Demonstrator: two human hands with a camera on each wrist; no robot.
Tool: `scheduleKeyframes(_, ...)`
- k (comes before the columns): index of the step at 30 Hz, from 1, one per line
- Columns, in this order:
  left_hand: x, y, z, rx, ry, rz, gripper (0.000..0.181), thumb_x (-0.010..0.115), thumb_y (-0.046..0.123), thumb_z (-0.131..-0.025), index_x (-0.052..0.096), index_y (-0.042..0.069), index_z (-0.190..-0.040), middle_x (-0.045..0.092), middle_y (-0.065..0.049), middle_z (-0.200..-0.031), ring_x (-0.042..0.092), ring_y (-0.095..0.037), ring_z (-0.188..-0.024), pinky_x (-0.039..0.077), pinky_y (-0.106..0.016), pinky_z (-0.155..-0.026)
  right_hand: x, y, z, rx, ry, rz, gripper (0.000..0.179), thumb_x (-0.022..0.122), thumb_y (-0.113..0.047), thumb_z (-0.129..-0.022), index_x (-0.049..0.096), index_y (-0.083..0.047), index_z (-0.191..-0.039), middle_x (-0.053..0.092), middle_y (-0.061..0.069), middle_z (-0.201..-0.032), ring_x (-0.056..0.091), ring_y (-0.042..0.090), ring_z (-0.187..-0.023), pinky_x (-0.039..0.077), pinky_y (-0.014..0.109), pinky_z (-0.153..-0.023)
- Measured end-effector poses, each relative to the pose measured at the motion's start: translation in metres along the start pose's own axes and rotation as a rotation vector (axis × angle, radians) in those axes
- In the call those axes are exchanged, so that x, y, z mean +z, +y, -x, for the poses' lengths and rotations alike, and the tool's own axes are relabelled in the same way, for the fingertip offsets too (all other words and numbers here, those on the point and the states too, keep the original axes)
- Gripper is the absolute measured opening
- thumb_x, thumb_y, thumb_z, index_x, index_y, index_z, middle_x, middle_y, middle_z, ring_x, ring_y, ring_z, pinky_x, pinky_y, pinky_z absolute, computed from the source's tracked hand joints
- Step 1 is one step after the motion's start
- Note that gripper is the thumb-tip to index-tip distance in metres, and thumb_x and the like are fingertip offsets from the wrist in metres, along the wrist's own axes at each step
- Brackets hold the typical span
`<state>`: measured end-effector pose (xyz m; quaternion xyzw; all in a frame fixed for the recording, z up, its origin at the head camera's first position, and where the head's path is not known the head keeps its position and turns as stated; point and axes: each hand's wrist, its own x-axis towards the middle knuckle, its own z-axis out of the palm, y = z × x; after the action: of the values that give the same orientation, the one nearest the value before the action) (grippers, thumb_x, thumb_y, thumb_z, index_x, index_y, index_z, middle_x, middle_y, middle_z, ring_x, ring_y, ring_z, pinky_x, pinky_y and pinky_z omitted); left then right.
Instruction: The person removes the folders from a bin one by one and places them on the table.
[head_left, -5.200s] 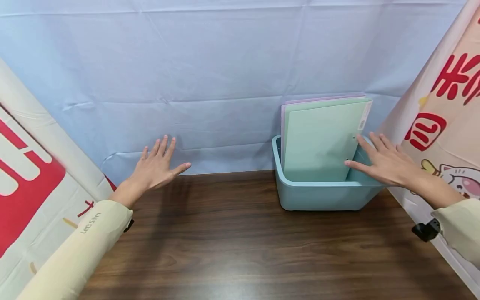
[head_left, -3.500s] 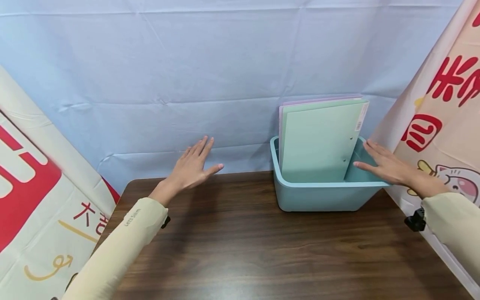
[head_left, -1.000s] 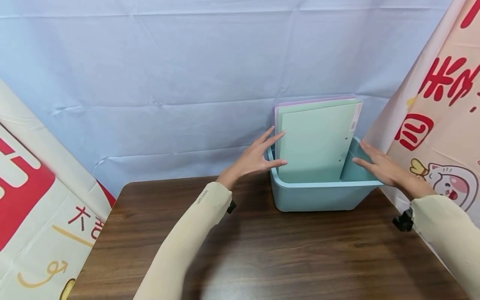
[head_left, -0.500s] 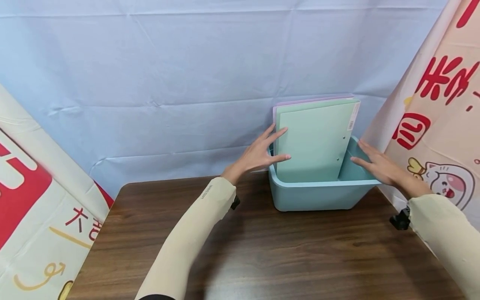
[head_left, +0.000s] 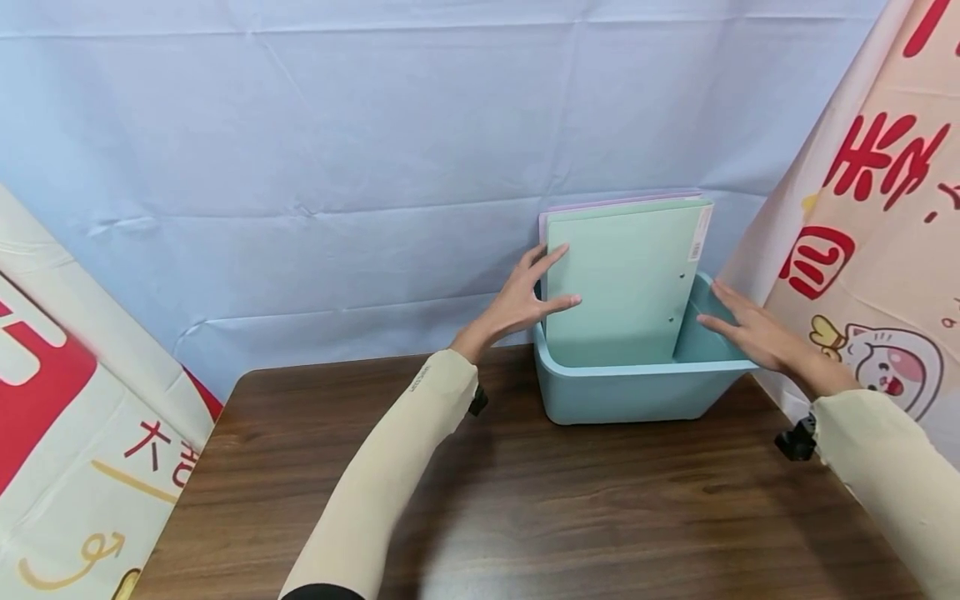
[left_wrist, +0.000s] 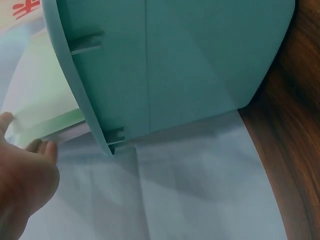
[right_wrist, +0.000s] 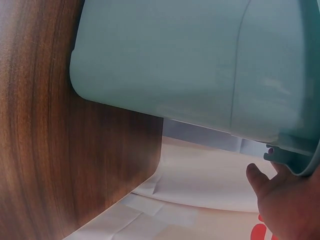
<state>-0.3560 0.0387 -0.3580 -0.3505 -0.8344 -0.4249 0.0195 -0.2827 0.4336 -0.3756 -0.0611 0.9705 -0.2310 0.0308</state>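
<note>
Pale green file folders (head_left: 622,283) with a barcode label and two rivets stand upright in a light blue plastic bin (head_left: 615,396), a purple folder (head_left: 555,208) behind them. My left hand (head_left: 516,302) is at their left edge, thumb and index finger over the front face, other fingers at the back edge. In the left wrist view the fingertips (left_wrist: 49,148) lie by the purple folder, under the stack. At the bin's right rim is my right hand (head_left: 757,333), fingers extended along the back corner and thumb over the inside. The right wrist view shows its thumb (right_wrist: 257,177) apart from the bin wall.
A dark wood table (head_left: 525,500) carries the bin at its back right. Behind hangs a pale blue cloth (head_left: 390,167); printed banners flank it, a peach one (head_left: 885,233) close beyond the right hand and a red-and-white one (head_left: 75,400) at left.
My left hand has come from the far left to the folders' left edge. The front green folder now lies flush against the one behind. My right hand has shifted slightly along the bin's rim.
</note>
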Motion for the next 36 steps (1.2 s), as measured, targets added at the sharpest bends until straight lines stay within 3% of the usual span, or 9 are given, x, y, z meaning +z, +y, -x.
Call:
scheduleKeyframes(12, 0.007, 0.004, -0.013, 0.047, 0.046, 0.073, 0.087, 0.072, 0.058, -0.081, 0.019, 0.055, -0.149, 0.013, 0.004, -0.151, 0.032, -0.014, -0.131, 0.039, -0.047, -0.103, 0.001, 0.002, 0.001, -0.002, 0.012, -0.010, 0.084, 0.041, -0.057, -0.099, -0.009, -0.022, -0.157, -0.010, 0.019, -0.162, -0.004, 0.050, -0.145, 0.006, 0.080, -0.100)
scheduleKeyframes(21, 0.011, 0.002, -0.021, 0.105, 0.014, 0.106, 0.081, 0.077, 0.050, -0.080, 0.029, 0.056, -0.146, 0.022, 0.003, -0.151, 0.033, -0.014, -0.129, 0.042, -0.044, -0.099, 0.001, 0.000, 0.003, 0.002, 0.019, -0.012, 0.085, 0.041, -0.059, -0.098, -0.008, -0.021, -0.157, -0.010, 0.017, -0.162, -0.005, 0.048, -0.146, 0.005, 0.080, -0.102)
scheduleKeyframes(24, 0.011, 0.001, -0.023, 0.119, 0.000, 0.120, 0.082, 0.079, 0.044, -0.080, 0.031, 0.054, -0.146, 0.017, 0.001, -0.157, 0.029, -0.014, -0.136, 0.040, -0.048, -0.103, 0.001, -0.001, 0.003, -0.006, 0.020, -0.015, 0.085, 0.041, -0.059, -0.098, -0.008, -0.023, -0.157, -0.010, 0.015, -0.163, -0.005, 0.047, -0.146, 0.006, 0.080, -0.102)
scheduleKeyframes(27, 0.012, 0.001, -0.025, 0.123, -0.024, 0.120, 0.083, 0.079, 0.041, -0.081, 0.031, 0.054, -0.146, 0.007, 0.012, -0.161, 0.010, -0.009, -0.147, 0.032, -0.051, -0.112, 0.002, 0.000, 0.003, -0.010, 0.017, -0.022, 0.085, 0.042, -0.059, -0.097, -0.009, -0.025, -0.157, -0.011, 0.013, -0.163, -0.005, 0.047, -0.146, 0.008, 0.080, -0.101)
scheduleKeyframes(30, 0.015, 0.000, -0.029, 0.152, -0.051, 0.105, 0.083, 0.079, 0.037, -0.082, 0.030, 0.051, -0.148, 0.014, 0.027, -0.157, 0.000, -0.001, -0.147, 0.023, -0.048, -0.117, 0.002, 0.000, 0.003, -0.007, 0.018, -0.021, 0.085, 0.042, -0.058, -0.098, -0.008, -0.024, -0.157, -0.010, 0.014, -0.163, -0.005, 0.048, -0.146, 0.008, 0.081, -0.100)
scheduleKeyframes(36, 0.022, -0.001, -0.038, 0.237, -0.061, 0.103, 0.088, 0.081, 0.023, -0.082, 0.030, 0.040, -0.152, 0.026, 0.031, -0.152, 0.020, 0.010, -0.140, 0.026, -0.025, -0.115, 0.000, 0.001, 0.002, 0.003, 0.020, -0.007, 0.085, 0.041, -0.058, -0.098, -0.007, -0.021, -0.157, -0.009, 0.018, -0.162, -0.004, 0.048, -0.146, 0.007, 0.080, -0.102)
